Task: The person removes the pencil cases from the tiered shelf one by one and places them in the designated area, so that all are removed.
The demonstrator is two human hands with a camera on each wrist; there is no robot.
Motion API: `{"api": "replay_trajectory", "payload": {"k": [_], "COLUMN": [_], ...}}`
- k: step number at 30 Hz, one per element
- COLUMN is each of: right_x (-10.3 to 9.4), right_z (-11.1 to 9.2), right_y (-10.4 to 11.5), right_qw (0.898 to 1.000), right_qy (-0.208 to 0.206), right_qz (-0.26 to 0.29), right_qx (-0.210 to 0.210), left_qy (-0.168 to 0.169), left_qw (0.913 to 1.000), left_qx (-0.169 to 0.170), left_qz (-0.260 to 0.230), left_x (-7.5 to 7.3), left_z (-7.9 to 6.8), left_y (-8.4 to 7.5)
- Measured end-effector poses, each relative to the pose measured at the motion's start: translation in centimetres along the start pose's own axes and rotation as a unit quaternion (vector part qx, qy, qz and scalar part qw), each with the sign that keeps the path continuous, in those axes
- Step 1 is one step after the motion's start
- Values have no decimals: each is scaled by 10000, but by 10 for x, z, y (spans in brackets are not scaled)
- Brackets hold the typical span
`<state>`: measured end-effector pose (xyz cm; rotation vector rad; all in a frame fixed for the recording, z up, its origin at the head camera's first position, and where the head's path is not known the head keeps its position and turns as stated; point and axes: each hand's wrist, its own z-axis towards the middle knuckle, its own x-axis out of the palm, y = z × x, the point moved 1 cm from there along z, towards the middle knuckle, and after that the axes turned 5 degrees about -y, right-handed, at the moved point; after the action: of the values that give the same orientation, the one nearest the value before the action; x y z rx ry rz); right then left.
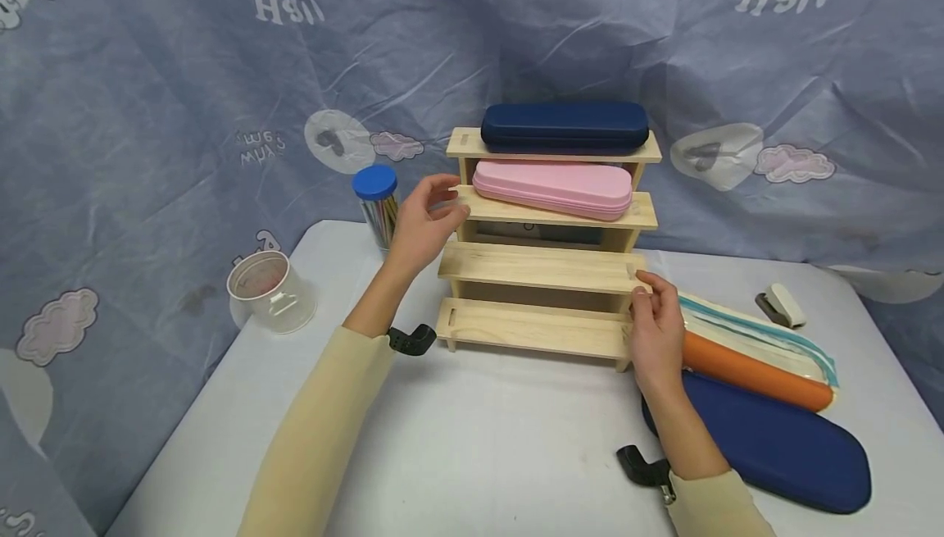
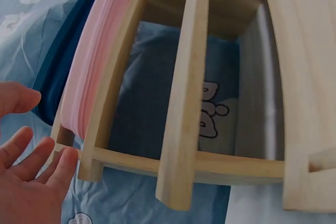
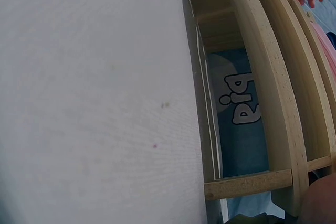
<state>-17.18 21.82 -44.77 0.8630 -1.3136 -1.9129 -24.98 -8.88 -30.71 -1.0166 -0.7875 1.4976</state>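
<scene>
A stepped wooden shelf (image 1: 538, 262) of several tiers stands on the white table. My left hand (image 1: 424, 225) is beside its left end, near the tier that carries a pink pencil case (image 1: 553, 188). In the left wrist view the left fingers (image 2: 60, 174) are loosely bent, the thumb apart, and nothing is held. At the shelf's right end, my right hand (image 1: 656, 332) grips the front corner of a bare lower tier, fingertips above and thumb at the front edge. Only part of that hand shows in the right wrist view. A dark blue pencil case (image 1: 564, 127) lies on the top tier.
Right of the shelf lie an orange and cream zip case (image 1: 760, 365), a flat navy case (image 1: 782, 447) and a small white stapler (image 1: 782, 305). To the left stand a blue-lidded jar of sticks (image 1: 376, 201) and a clear mug (image 1: 273, 291). A printed cloth hangs behind.
</scene>
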Motion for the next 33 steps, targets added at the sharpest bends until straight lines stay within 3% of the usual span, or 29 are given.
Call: {"api": "replay_trajectory", "payload": {"k": [4, 10, 18, 26, 33], "right_x": [0, 1, 2, -2, -5], "right_z": [0, -2, -2, -4, -11], "right_y": [1, 3, -3, 1, 26], "right_qw": [9999, 9999, 9994, 9995, 9997], "right_qy": [48, 106, 194, 140, 194], "right_qz": [91, 29, -139, -81, -124], "right_qx": [-44, 93, 245, 254, 107], "left_qy": [144, 290, 164, 363, 154], "left_qw": [9996, 9985, 9986, 9974, 9986], "left_qx": [-221, -429, -473, -601, -469], "left_qz": [124, 185, 139, 153, 196], "left_x": [6, 13, 16, 25, 27], "left_z": [14, 34, 39, 46, 46], "left_y": [-3, 28, 35, 35, 38]}}
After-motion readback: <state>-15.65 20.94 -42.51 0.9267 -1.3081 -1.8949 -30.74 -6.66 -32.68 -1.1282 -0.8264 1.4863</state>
